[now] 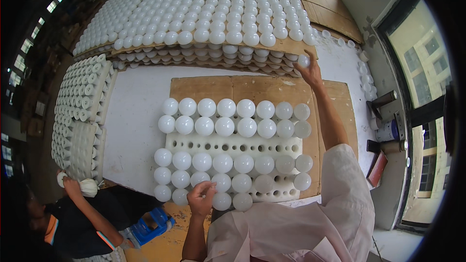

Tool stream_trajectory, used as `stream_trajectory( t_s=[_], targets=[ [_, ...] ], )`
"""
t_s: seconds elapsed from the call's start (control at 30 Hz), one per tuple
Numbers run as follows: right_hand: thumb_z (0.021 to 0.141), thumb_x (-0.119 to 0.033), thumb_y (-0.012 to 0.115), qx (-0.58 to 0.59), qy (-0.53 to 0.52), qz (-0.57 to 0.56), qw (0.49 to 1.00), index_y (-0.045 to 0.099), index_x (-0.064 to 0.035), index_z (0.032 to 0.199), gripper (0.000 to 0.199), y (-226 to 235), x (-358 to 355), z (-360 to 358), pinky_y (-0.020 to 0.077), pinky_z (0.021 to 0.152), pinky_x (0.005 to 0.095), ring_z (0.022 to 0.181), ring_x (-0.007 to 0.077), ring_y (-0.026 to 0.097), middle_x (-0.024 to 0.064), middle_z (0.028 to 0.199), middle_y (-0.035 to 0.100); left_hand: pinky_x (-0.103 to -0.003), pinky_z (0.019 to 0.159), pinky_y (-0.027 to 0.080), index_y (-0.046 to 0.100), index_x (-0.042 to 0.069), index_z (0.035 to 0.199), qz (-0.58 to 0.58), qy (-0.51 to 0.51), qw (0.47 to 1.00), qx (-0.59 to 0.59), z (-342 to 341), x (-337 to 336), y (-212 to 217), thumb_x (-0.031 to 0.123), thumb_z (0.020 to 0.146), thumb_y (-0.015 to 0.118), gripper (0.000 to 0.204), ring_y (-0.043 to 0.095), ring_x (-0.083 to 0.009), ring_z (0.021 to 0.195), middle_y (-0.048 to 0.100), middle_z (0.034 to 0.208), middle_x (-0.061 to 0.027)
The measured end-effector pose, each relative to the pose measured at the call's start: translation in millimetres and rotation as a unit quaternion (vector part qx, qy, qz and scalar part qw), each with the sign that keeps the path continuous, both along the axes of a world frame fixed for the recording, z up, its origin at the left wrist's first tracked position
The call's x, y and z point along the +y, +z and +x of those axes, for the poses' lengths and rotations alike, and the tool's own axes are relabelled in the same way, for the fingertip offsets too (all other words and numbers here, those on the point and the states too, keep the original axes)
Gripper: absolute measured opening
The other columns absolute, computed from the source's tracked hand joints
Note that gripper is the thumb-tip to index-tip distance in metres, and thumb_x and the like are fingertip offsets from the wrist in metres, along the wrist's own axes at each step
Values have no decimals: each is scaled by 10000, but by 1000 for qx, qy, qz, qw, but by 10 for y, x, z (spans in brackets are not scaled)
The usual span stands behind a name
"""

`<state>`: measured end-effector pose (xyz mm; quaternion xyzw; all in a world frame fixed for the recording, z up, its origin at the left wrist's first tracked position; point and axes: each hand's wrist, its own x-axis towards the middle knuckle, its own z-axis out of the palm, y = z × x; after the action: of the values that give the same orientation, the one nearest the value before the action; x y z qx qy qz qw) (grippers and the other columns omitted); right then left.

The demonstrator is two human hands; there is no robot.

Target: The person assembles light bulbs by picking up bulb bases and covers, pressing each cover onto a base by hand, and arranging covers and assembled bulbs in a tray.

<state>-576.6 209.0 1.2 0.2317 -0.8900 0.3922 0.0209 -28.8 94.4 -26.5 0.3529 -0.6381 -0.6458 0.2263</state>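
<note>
At the far right, my right hand (311, 72) is closed round a white bulb globe (304, 60), by the corner of the stacked globe layers. My left hand (200, 200) is low at the front row of a white foam tray (233, 145), its fingers curled. Whatever may be in those fingers is hidden. Beside them are a globe (222, 201) on the right and another globe (180, 196) on the left. Rows of white globes (226, 107) sit in the tray; some at the right look more see-through. Bare holes show across its middle and at the front right.
Cardboard (335, 116) lies under the tray on a white table (136, 111). Behind it rise stacked boards of globes (194, 19). Trays of white cone-shaped parts (80, 92) stand left. A co-worker (82, 223) sits front left. Loose globes, a tub (387, 131) and window line the right.
</note>
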Motion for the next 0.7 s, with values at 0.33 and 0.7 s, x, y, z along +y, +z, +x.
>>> stream_trajectory(
  t_s=[0.33, 0.7],
  targets=[
    [658, -176, 791, -280, 114, -299, 905, 388, -24, 1304, 776, 35, 1089, 2260, 567, 804, 368, 1016, 237, 579, 138, 1171, 525, -210, 532, 465, 606, -49, 1021, -54, 81, 994, 42, 339, -233, 249, 43, 908, 580, 149, 672, -136, 718, 705, 932, -154],
    [585, -390, 866, -269, 124, -226, 928, 408, -33, 1300, 921, 42, 1302, 3184, 463, 907, 349, 1081, 219, 558, 121, 1213, 553, -242, 676, 519, 596, -39, 1055, -91, 157, 981, 71, 606, -875, 171, 51, 897, 608, 182, 668, -142, 786, 692, 952, -132]
  ],
)
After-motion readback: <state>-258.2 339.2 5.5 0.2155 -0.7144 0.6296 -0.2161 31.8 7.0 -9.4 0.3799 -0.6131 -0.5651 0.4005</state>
